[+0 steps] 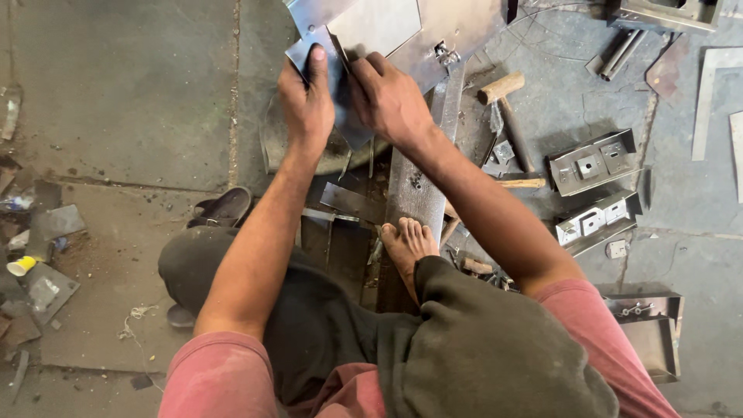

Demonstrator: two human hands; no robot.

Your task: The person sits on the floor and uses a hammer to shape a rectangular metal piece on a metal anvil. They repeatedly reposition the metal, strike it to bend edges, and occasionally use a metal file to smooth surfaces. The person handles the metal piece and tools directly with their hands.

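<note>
Left hand and right hand both clamp small sheet-metal piece over steel bar, fingers closed. Risk: sharp edges cut bare fingers; slip toward bare foot.

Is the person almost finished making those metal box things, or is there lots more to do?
Some look done: two folded metal brackets lie on the floor at the right. In hand now: the left hand and right hand both grip a small flat metal sheet, not yet folded, over a long steel bar. A wooden mallet lies untouched. More flat sheets wait above, so probably plenty is left.
</note>
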